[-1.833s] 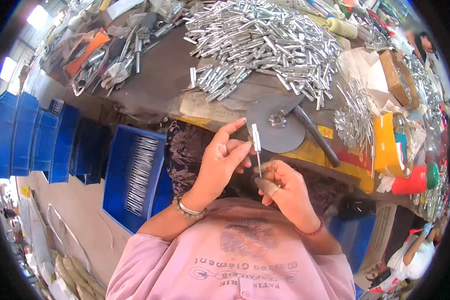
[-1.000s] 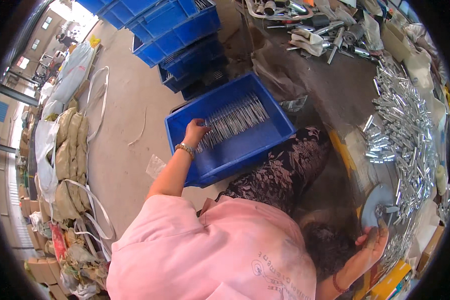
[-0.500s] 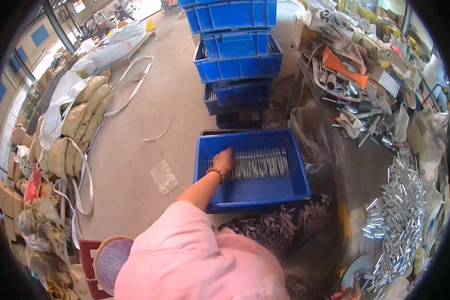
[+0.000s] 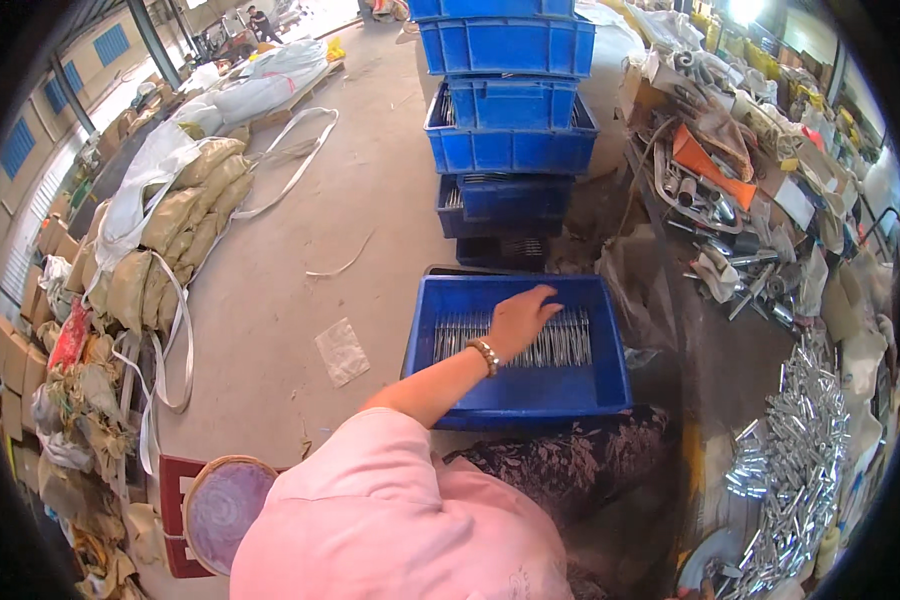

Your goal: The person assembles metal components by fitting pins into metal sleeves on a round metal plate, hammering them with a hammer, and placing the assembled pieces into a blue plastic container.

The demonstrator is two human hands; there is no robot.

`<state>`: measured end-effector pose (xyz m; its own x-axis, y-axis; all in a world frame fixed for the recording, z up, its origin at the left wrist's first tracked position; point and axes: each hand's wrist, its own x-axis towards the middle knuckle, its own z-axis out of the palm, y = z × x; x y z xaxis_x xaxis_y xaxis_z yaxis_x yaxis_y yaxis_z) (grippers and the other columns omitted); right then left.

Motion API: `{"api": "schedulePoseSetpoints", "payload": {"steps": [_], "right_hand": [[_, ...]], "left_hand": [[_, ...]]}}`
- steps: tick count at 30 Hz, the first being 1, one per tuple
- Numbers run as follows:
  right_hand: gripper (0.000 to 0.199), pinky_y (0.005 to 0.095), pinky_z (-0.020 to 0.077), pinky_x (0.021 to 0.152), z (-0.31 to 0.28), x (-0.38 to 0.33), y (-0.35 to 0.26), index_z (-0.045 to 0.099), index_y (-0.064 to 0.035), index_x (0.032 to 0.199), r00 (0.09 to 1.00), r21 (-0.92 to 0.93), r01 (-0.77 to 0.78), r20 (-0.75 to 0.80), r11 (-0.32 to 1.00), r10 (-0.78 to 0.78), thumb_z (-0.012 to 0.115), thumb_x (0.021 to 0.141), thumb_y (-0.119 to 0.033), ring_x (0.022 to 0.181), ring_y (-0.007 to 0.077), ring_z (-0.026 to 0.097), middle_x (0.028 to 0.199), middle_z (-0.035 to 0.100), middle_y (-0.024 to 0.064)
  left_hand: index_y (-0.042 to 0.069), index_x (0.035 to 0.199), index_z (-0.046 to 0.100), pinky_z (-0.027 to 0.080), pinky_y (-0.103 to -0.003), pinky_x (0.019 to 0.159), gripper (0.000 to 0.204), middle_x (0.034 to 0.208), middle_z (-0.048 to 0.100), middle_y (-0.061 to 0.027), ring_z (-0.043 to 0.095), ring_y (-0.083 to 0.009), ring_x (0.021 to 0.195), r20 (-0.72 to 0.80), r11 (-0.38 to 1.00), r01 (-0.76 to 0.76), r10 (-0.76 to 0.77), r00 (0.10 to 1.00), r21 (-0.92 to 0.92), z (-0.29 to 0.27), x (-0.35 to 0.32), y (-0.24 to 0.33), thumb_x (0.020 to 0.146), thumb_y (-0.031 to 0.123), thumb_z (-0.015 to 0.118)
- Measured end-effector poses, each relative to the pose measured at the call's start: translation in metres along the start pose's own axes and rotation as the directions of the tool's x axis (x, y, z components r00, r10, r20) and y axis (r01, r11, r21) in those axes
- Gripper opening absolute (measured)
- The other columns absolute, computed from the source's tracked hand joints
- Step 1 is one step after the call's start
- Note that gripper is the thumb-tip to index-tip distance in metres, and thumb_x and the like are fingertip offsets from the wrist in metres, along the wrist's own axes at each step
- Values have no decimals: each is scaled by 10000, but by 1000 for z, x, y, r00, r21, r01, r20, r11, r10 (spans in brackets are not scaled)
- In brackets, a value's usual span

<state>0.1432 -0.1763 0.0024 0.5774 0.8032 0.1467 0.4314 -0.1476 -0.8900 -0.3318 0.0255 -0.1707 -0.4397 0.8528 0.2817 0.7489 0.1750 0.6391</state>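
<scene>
Left hand (image 4: 518, 318): inside the rectangular blue plastic crate (image 4: 518, 405), fingers spread loosely over the row of thin grey metal rods (image 4: 560, 343).
Crate edges: bare concrete floor (image 4: 300, 280) left.
Beyond crate: stacked blue plastic bins (image 4: 510, 130).
Right hand: unseen.

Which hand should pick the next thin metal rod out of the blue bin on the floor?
Left, probably. The left hand is already stretched over the thin metal rods lying in the blue bin, fingers spread just above them. The right hand is not in view, off toward the bench side with the pile of metal parts.
</scene>
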Motion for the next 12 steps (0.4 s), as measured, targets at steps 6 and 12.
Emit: {"api": "schedulePoseSetpoints", "payload": {"steps": [6,12], "right_hand": [[259,251,455,605,3,6,34,702,-10,1297,994,153,-88,-56,984,97,624,1061,-83,690,99,567,891,682,58],[216,228,530,664,-6,13,24,713,-25,1303,971,249,-175,204,953,125,642,1112,-100,717,98,664,1010,776,92]], "left_hand": [[104,1295,754,595,-383,865,264,1193,810,-108,781,-238,1020,-11,916,-227,237,971,-330,-14,0,117,1065,231,724],[98,1264,775,546,-278,762,221,1096,769,-30,690,-148,870,118,708,-431,583,804,-560,6,-19,215,1046,123,752]]}}
